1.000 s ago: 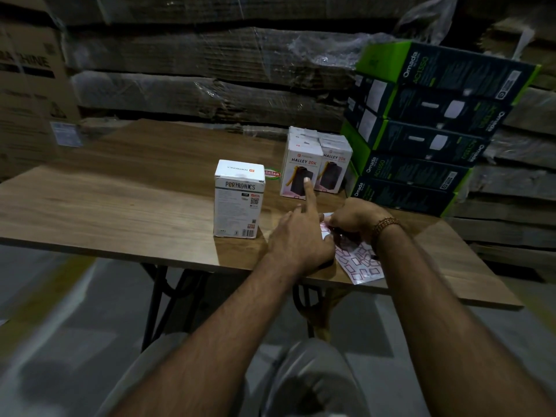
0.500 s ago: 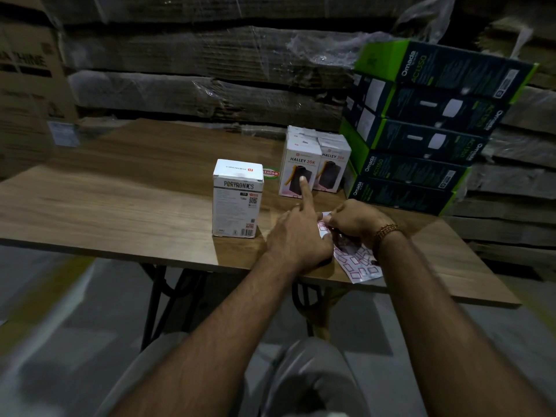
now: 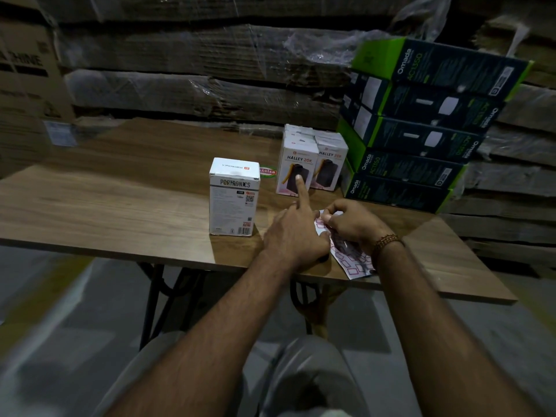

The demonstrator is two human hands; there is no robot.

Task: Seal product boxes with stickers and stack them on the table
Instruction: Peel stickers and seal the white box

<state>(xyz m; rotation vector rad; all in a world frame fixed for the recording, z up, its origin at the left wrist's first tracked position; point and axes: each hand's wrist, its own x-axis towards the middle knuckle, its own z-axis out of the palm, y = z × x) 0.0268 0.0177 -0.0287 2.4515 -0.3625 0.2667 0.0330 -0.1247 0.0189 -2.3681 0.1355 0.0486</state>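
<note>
Near edge of the wooden tabletop [image 3: 120, 212]: both hands work a sticker sheet [image 3: 350, 260], white with red-outlined rectangular stickers, lying flat and partly overhanging the near edge. Left hand [image 3: 296, 236] rests on the sheet's left side, thumb pressed on it, index finger straight and pointing away, other fingers curled under. Right hand [image 3: 350, 224] has its fingers curled and pinches the far upper part of the sheet with thumb and fingertips; can't tell if a single sticker is lifted. Beaded bracelet [image 3: 386, 242] on the right wrist.

Just left of the left hand: white PORTRONICS box [image 3: 233, 200], upright, standing alone, barcode and QR labels facing the camera, not touched by either hand. Can't tell whether its top flap carries a seal.

Behind it, flat on the tabletop: round red-and-green label [image 3: 267, 171] between that box and the next group.

Further back, right of centre: HALLEY 20K boxes [image 3: 301, 164], white and pink, upright, side by side and touching, with more of the same stacked behind; count of the back ones unclear.

Right rear: stack of dark Omada boxes [image 3: 421, 139] with green edges, lying on their sides, five layers high, just beside the HALLEY group.

Beyond the tabletop: flattened cardboard bundles [image 3: 195, 70] in stretch wrap, and a brown carton [image 3: 27, 85] at far left.
</note>
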